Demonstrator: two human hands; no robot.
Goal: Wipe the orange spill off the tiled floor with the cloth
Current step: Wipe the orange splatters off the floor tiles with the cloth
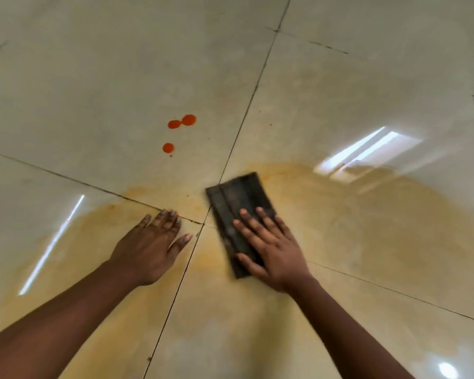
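Note:
A dark folded cloth (234, 198) lies flat on the glossy cream tiled floor (93, 64), near where the grout lines cross. My right hand (268, 244) presses flat on the cloth's near half, fingers spread. To its left, my left hand (151, 242) rests palm down on the bare tile, holding nothing. Three bright orange drops (181, 122) sit on the far-left tile, well beyond the cloth. A wide pale orange smear (353, 214) covers the tiles around and behind both hands.
Dark grout lines (246, 113) divide the large tiles. Bright window reflections (367, 151) glare on the right tile, and a thin streak of light (52, 242) on the left one. Nothing else stands on the floor in view.

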